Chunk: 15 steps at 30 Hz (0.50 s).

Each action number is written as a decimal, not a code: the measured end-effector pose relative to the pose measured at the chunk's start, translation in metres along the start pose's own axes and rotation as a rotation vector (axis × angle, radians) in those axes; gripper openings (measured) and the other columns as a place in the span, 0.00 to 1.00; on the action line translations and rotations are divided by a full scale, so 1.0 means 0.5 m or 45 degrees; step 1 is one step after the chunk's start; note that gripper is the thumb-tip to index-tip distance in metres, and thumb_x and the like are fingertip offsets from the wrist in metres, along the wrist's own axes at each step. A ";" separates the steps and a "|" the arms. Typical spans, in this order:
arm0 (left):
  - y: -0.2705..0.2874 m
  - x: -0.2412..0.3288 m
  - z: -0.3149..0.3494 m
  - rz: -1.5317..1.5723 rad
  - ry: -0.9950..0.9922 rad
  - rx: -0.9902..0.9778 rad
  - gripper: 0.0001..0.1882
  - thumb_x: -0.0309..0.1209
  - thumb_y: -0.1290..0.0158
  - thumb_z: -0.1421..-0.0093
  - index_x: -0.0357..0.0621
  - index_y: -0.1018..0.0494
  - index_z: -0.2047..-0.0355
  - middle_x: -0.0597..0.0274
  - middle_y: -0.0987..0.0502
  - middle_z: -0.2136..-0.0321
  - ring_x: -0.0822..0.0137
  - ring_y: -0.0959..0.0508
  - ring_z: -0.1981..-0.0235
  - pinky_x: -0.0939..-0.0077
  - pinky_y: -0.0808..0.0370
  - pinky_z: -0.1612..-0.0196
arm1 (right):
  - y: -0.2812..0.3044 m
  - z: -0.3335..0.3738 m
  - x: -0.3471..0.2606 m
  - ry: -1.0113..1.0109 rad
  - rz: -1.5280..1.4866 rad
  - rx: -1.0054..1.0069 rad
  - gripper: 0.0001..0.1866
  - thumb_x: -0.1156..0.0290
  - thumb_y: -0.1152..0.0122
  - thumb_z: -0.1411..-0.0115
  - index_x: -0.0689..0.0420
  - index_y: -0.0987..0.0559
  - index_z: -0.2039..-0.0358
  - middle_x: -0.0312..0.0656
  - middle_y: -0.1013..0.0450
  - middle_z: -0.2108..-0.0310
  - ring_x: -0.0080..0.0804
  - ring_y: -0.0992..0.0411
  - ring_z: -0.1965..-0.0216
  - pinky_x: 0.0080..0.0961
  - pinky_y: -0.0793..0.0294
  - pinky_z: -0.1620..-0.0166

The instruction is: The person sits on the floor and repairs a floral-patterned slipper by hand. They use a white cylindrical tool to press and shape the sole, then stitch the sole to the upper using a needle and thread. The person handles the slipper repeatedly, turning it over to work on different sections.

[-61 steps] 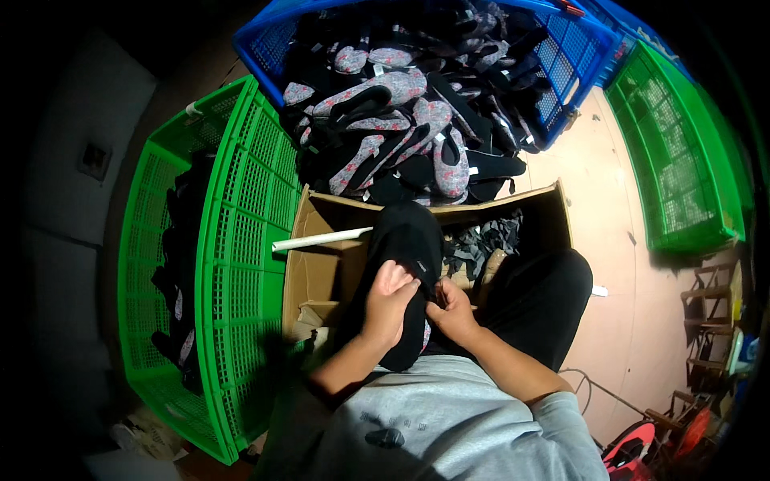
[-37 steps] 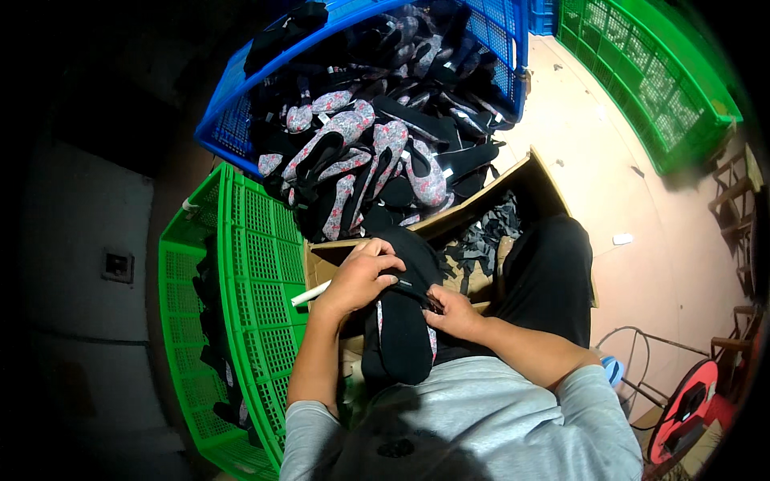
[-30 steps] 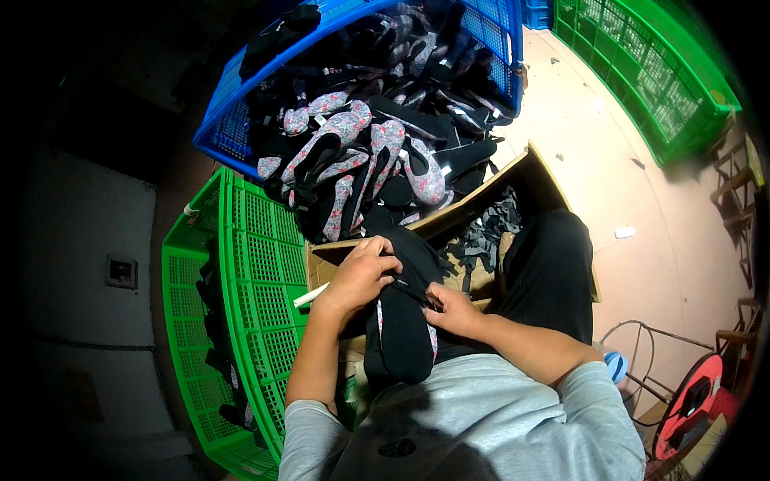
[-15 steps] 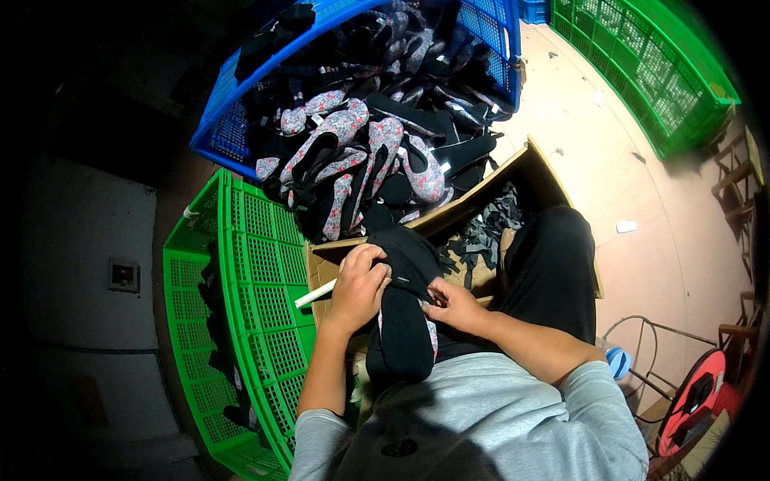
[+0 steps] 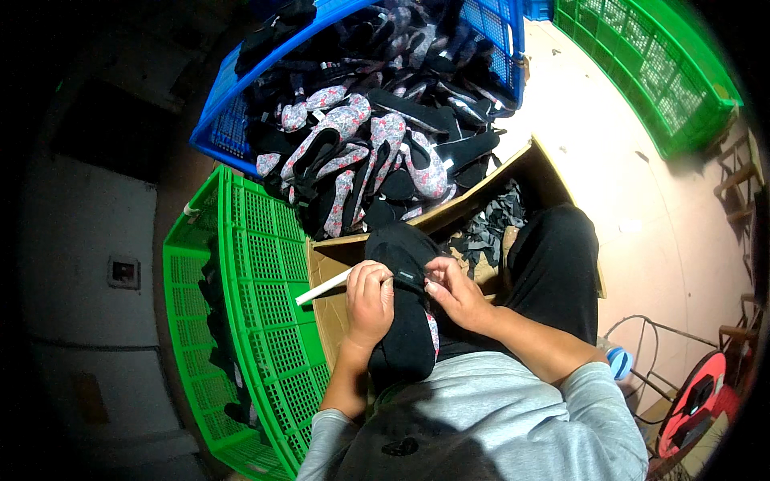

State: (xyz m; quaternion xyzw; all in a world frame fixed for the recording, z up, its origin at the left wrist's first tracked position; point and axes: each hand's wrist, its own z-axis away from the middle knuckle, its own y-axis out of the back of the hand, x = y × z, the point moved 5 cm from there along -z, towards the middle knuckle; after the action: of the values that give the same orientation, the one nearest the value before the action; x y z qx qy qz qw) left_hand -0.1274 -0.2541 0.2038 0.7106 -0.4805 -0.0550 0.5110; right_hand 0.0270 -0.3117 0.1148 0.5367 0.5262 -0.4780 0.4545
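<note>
Your right hand (image 5: 459,298) moved up beside small label (image 5: 407,273); left hand (image 5: 370,305) slid slightly down. Black slipper (image 5: 401,343) between them, before your grey shirt (image 5: 489,397); work seems centred near label. Fingers bent; cannot tell whether pinching.

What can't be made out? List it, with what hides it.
Head view throughout:
Black fabric slipper: part of its left edge, behind the left hand.
Thin white rod: right end, behind the same hand.
Blue plastic crate: far side, cut off by the top edge.
Brown cardboard box: much of its floor, under dark fabric scraps.
</note>
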 end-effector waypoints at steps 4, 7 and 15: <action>-0.014 0.002 0.009 -0.032 -0.021 0.079 0.09 0.17 0.48 0.44 0.38 0.34 0.65 0.50 0.27 0.67 0.48 0.27 0.61 0.56 0.29 0.54 | -0.011 -0.004 -0.021 0.016 0.027 -0.026 0.19 0.60 0.42 0.35 0.59 0.33 0.51 0.47 0.25 0.65 0.39 0.24 0.62 0.33 0.26 0.58; -0.018 0.001 0.012 -0.064 -0.013 0.124 0.09 0.16 0.48 0.45 0.38 0.34 0.65 0.50 0.27 0.67 0.48 0.27 0.61 0.56 0.29 0.54 | -0.014 -0.022 -0.046 -0.090 0.196 -0.120 0.16 0.61 0.41 0.37 0.57 0.29 0.55 0.46 0.23 0.66 0.44 0.23 0.63 0.36 0.25 0.61; -0.036 -0.002 0.019 -0.097 -0.007 0.176 0.09 0.15 0.49 0.45 0.37 0.36 0.65 0.49 0.28 0.68 0.48 0.27 0.62 0.56 0.30 0.55 | -0.021 -0.040 -0.033 -0.071 0.388 -0.029 0.14 0.62 0.38 0.40 0.57 0.26 0.60 0.49 0.22 0.66 0.51 0.23 0.62 0.42 0.26 0.62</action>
State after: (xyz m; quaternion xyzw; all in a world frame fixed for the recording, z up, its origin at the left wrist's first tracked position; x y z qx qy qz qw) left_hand -0.1221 -0.2592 0.1849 0.7617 -0.4572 -0.0429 0.4570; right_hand 0.0175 -0.2939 0.1337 0.5917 0.4313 -0.4122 0.5423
